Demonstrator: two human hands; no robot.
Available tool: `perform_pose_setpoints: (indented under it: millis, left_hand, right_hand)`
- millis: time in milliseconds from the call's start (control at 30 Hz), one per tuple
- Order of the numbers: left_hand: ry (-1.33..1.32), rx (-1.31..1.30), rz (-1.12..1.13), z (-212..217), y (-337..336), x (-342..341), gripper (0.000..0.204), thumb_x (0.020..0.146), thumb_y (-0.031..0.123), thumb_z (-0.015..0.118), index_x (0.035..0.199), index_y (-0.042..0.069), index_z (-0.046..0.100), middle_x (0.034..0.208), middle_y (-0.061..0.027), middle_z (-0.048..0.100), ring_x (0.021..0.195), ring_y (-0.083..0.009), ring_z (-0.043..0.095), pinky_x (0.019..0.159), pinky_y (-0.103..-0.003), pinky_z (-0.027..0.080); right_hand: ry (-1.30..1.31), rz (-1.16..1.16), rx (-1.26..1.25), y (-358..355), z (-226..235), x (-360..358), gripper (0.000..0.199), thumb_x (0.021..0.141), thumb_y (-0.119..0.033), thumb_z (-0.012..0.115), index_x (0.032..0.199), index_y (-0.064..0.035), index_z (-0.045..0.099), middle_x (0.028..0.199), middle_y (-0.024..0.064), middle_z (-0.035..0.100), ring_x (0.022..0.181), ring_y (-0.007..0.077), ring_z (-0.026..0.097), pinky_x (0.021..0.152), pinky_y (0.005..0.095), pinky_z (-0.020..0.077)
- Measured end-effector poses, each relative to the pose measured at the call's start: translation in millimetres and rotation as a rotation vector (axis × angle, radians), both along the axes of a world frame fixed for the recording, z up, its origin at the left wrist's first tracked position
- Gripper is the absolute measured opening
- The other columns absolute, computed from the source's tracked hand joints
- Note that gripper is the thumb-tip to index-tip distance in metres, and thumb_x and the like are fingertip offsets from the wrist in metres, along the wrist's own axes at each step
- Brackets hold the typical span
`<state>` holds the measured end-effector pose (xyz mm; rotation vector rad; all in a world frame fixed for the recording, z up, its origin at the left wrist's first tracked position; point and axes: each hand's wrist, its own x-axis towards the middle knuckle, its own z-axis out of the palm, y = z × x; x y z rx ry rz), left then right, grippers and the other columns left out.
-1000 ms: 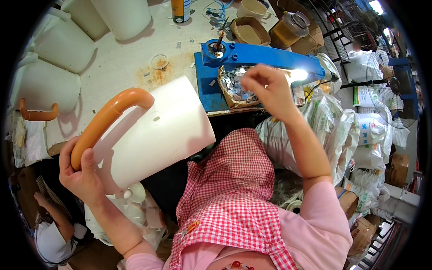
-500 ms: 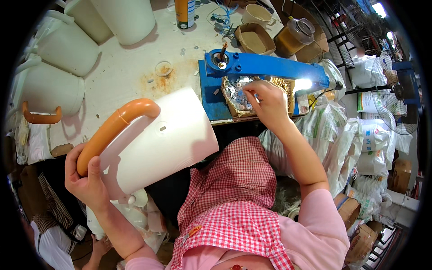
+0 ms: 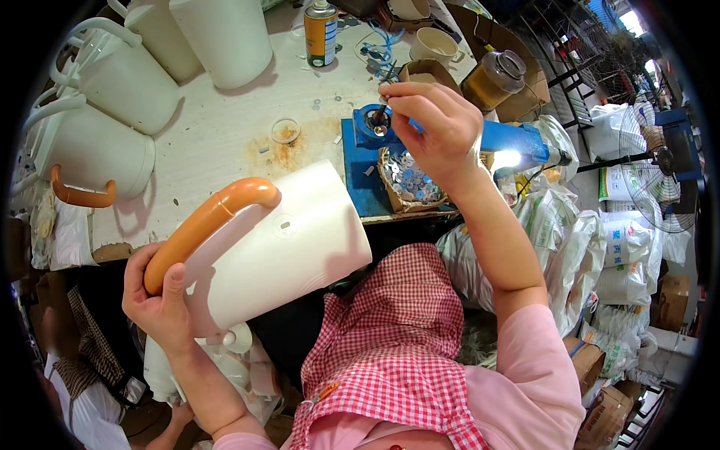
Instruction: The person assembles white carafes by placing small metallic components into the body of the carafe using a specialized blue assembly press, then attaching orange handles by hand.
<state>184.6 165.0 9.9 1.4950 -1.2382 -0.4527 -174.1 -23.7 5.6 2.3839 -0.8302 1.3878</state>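
My left hand (image 3: pixel 160 304) is closed round the lower end of an orange curved handle (image 3: pixel 206 217) on a white plastic cylinder, like a jug body (image 3: pixel 281 259). The jug lies tilted on its side above my lap, a small slot in its wall. Over the blue bench fixture (image 3: pixel 517 139), my right hand (image 3: pixel 441 131) pinches thumb and fingertips together at the dark upright pin (image 3: pixel 380 118). What those fingertips hold is too small to make out. Just below that hand sits an open carton of loose grey washers (image 3: pixel 410 178).
White jugs (image 3: pixel 221 45) stand at the back left, one with an orange handle (image 3: pixel 82 189). A spray can (image 3: pixel 320 34), a cardboard tray (image 3: pixel 427 73) and a jar of amber contents (image 3: pixel 495 79) are farther back. White sacks (image 3: pixel 555 225) and a fan (image 3: pixel 664 161) stand at right.
My right hand has moved up and left from the washer carton to the pin of the blue fixture. My left hand keeps its hold on the handle; the whole view has shifted slightly.
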Motion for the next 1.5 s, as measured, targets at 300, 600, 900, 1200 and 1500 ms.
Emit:
perform_pose_setpoints:
  millis: [300,600,900,1200,1500]
  left_hand:
    - [0.047,-0.031,0.062,11,-22,14,0.034,0.083,0.014,0.084,0.105,-0.005,0.066,0.097,-0.0042,0.067,0.086,-0.0109,0.060,0.080,-0.023,0.049]
    - [-0.122,-0.348,-0.013,54,-118,-86,0.028,0.080,0.008,0.086,0.102,-0.001,0.070,0.091,-0.0032,0.070,0.082,-0.0094,0.064,0.076,-0.022,0.052]
    - [-0.096,-0.296,-0.061,43,-146,-112,0.032,0.079,0.014,0.088,0.101,-0.001,0.071,0.090,-0.0027,0.070,0.080,-0.0092,0.063,0.074,-0.021,0.051]
    - [-0.210,-0.089,-0.133,33,-159,-95,0.030,0.088,0.024,0.079,0.104,0.000,0.070,0.085,-0.0039,0.069,0.078,-0.0114,0.063,0.070,-0.026,0.049]
    - [-0.988,0.133,-0.501,100,-203,-167,0.040,0.094,0.042,0.063,0.100,0.003,0.070,0.072,-0.0130,0.062,0.063,-0.0251,0.057,0.063,-0.038,0.046]
  right_hand:
    - [-0.481,0.125,0.828,63,-9,-2,0.017,0.088,-0.013,0.072,0.098,-0.0020,0.065,0.095,0.0077,0.071,0.083,0.0166,0.068,0.072,0.0291,0.0532]
    - [-1.001,0.611,1.189,63,-23,6,0.040,0.098,-0.024,0.068,0.127,0.0038,0.061,0.112,0.0054,0.070,0.101,0.0117,0.062,0.091,0.0292,0.0503]
    - [-1.038,0.573,1.130,51,-36,-21,0.043,0.098,-0.027,0.068,0.128,0.0041,0.060,0.112,0.0073,0.070,0.102,0.0131,0.063,0.091,0.0301,0.0503]
    - [-1.061,0.515,1.317,56,-26,-11,0.044,0.098,-0.029,0.068,0.127,0.0038,0.061,0.111,0.0066,0.070,0.097,0.0112,0.064,0.085,0.0288,0.0537]
    - [-1.051,0.450,1.385,53,-30,-8,0.043,0.099,-0.034,0.064,0.125,0.0004,0.063,0.104,0.0076,0.072,0.085,0.0148,0.070,0.064,0.0295,0.0614]
